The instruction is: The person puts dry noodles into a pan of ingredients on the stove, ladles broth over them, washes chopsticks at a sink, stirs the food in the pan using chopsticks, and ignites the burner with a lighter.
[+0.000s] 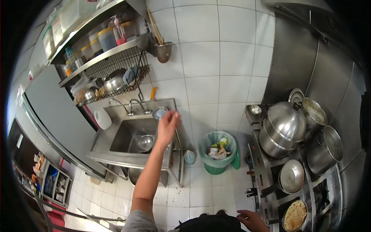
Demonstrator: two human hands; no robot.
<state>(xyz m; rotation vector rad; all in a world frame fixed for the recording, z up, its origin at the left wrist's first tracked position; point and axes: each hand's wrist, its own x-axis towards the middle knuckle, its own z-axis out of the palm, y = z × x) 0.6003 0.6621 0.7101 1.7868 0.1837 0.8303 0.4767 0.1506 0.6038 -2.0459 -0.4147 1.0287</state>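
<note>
Hands apart; left hand [167,125] near bowl [156,115] at worktop [106,137] back right corner, grip unclear; low swing could tip bowl. Right hand [253,221], fingers parted, could bump pan handle [275,221].

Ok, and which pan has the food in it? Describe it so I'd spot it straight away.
Start at the stove on the right of the picture. At its bottom end, near the person's right hand, is a round frying pan. Unlike the silvery pan just above it in the view, it holds golden-yellow, rough-topped food.
</note>
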